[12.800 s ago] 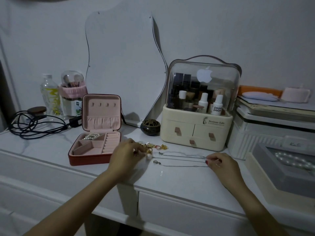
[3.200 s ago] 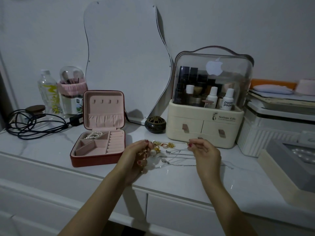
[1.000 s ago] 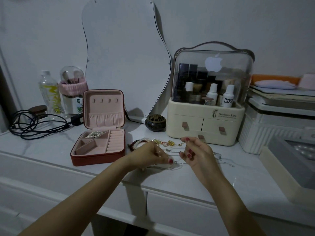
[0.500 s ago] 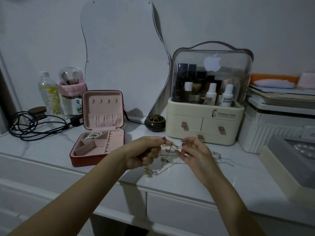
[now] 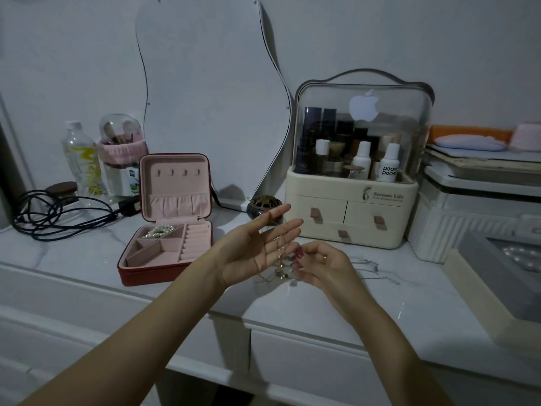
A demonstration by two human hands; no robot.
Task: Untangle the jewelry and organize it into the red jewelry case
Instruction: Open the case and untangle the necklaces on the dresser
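Gold chain (image 5: pixel 280 256) (seemingly tangled) drapes left hand (image 5: pixel 251 250).

White marble-patterned desk (image 5: pixel 366 312), drawer front below the near edge. Resting directly on it, left to right: tangled black power cable (image 5: pixel 58 215) with plug; clear plastic bottle with yellow label (image 5: pixel 83 159); domed brush holder with pink band (image 5: pixel 121 153); open red jewelry case with pink lining (image 5: pixel 168 238); wavy-edged mirror (image 5: pixel 210 98) leaning on wall; small dark round pot (image 5: pixel 262 205); cream cosmetics organiser with clear lid (image 5: pixel 354 183); thin silver chains (image 5: pixel 371 269); white ribbed box (image 5: pixel 468 224); shallow cream tray (image 5: pixel 480 291).
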